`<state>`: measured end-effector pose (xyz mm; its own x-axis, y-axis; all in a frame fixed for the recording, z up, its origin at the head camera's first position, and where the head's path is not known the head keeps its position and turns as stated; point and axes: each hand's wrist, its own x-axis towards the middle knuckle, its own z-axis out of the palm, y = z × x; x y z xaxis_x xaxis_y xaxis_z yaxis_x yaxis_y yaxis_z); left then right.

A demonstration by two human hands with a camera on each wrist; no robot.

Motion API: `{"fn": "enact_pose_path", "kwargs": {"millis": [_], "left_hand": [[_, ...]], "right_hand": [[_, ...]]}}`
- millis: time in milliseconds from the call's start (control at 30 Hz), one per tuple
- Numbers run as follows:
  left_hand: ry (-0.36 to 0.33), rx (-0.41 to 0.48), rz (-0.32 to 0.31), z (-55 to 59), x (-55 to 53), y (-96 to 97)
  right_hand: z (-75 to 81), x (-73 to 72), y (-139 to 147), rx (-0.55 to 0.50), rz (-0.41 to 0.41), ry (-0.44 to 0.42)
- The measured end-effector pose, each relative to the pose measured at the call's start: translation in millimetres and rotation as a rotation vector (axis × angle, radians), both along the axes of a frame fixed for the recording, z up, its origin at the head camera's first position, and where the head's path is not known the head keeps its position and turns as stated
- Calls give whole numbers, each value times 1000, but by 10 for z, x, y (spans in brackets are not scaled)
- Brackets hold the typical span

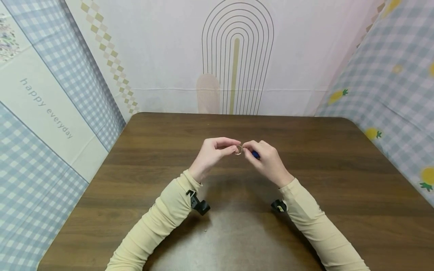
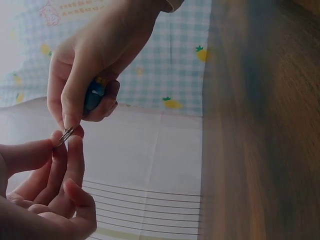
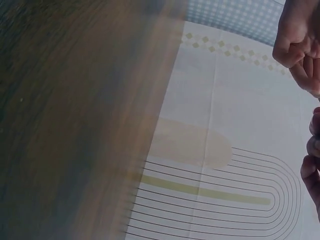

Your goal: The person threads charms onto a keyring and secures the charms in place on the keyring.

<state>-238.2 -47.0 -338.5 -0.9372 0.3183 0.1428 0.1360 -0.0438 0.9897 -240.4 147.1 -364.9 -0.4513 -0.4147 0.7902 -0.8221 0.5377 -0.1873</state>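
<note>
Above the middle of the table, my left hand (image 1: 211,153) pinches a thin metal split ring (image 1: 241,151) between thumb and fingertips. Close on its right, my right hand (image 1: 269,160) has thumb and forefinger at the ring's other side. A small blue object (image 1: 255,154) sits within the right hand's curled fingers; its kind cannot be made out. In the left wrist view the metal ring (image 2: 65,136) appears edge-on between both hands' fingertips, and the blue object (image 2: 93,97) shows a yellowish end. Only parts of both hands appear at the right wrist view's edge, the ring hidden there.
Both hands are over a brown wood-grain table (image 1: 162,131). A pale patterned cloth (image 1: 162,56) hangs behind its far edge, with checked cloths (image 1: 390,94) at the sides. Black camera mounts (image 1: 200,205) are strapped to both sleeved forearms.
</note>
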Motion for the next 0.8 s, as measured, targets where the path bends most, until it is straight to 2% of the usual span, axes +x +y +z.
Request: {"fn": "enact_pose_path", "kwargs": {"millis": [133,267,433,633,733,800], "left_hand": [[-6,2,38,8,7,-1],[-4,-8,40,13,17,-17],[19,-59,22,18,15,-40],[43,-107,-43,10,-7,-50],[36,-106,-70,-3,-17,-48],[22,-90,-65,-8,-21,-42]], "right_hand": [[9,0,-4,-1,-2,-1],[11,1,-12,1,4,-6],[3,8,-23,2,24,-11],[-5,18,-14,20,39,-19],[-4,22,-6,29,27,-15],[-10,14,-4,26,11,-13]]}}
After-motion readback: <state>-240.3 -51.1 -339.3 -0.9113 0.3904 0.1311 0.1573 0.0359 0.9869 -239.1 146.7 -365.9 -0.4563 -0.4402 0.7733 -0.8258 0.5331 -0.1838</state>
